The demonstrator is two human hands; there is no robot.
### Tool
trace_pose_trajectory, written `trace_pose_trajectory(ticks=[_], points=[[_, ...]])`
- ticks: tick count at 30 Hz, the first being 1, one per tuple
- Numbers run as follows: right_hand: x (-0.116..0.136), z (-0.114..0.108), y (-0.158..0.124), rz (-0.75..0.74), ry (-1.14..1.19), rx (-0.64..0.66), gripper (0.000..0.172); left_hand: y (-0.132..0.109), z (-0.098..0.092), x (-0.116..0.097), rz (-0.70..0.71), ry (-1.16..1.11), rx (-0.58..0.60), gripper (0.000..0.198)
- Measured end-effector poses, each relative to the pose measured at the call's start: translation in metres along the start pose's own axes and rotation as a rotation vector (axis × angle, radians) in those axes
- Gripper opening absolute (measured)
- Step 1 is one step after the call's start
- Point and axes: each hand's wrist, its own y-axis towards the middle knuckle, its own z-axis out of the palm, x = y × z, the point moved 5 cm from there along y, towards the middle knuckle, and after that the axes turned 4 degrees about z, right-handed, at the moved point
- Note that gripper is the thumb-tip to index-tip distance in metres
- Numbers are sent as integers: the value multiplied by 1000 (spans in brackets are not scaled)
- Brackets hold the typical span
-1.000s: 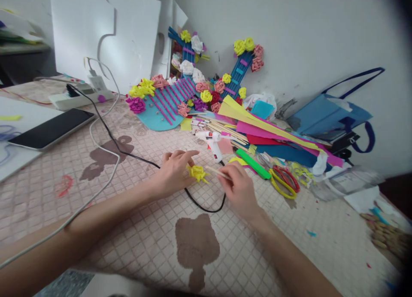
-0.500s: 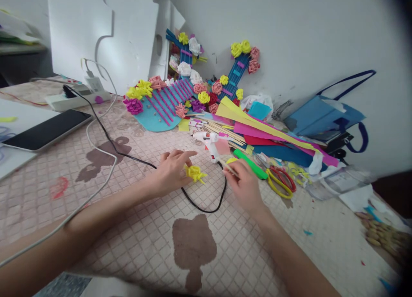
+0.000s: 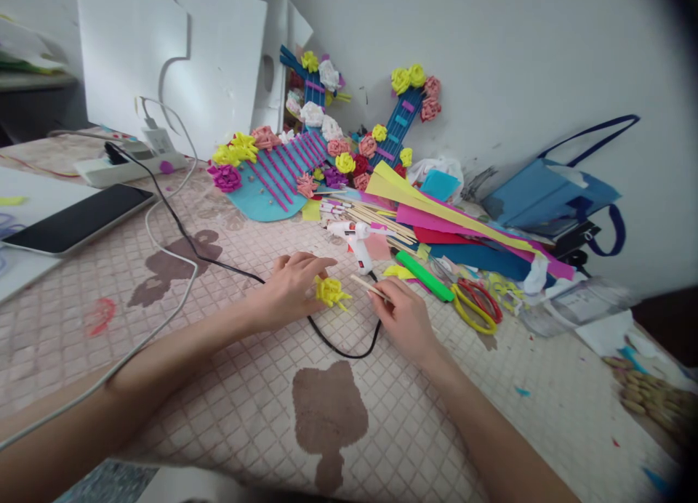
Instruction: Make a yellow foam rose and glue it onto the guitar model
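Observation:
Pinched in the fingers of my left hand (image 3: 291,291) is a yellow paper flower (image 3: 331,293), held just above the table. My right hand (image 3: 406,315) grips a thin wooden stick (image 3: 371,288) whose free end points left toward the flower, with a small gap between them. Behind both hands a white glue gun (image 3: 357,245) stands on the table. Its black cord (image 3: 349,357) loops between my forearms and passes behind my left wrist.
Paper-flower-covered blue guitar shapes (image 3: 273,190) lean at the back. Coloured paper sheets (image 3: 452,227), wooden sticks (image 3: 387,223), a green strip (image 3: 425,276) and scissors (image 3: 473,310) lie right of the glue gun. A tablet (image 3: 81,218) and power strip (image 3: 98,170) sit left, with a white cable crossing my left forearm.
My right hand has moved slightly left and down, bringing the stick's tip nearer the yellow flower. My left hand stays almost in place with the flower.

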Motion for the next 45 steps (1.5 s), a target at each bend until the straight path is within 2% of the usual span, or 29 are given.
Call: trace_pose_trajectory(ticks=[6,10,18,25,30,38,45], points=[[-1,-2,-2,79,2,4,18,0,0,-1,-4,3,7,61],[0,-2,-3,75,-4,-3,19,0,0,-2,-7,1,-1,61],[0,-1,-3,54,4,2,18,-1,0,1,30,0,-4,43],[3,-2,-3,54,25,11,19,0,-2,2,8,-15,11,48],[2,-2,-3,46,31,9,19,1,-6,6,-44,-51,50,59],[3,-1,-3,30,42,2,20,1,-2,3,1,-87,111,59],[3,0,-4,25,46,6,20,4,1,3,12,-100,127,45]])
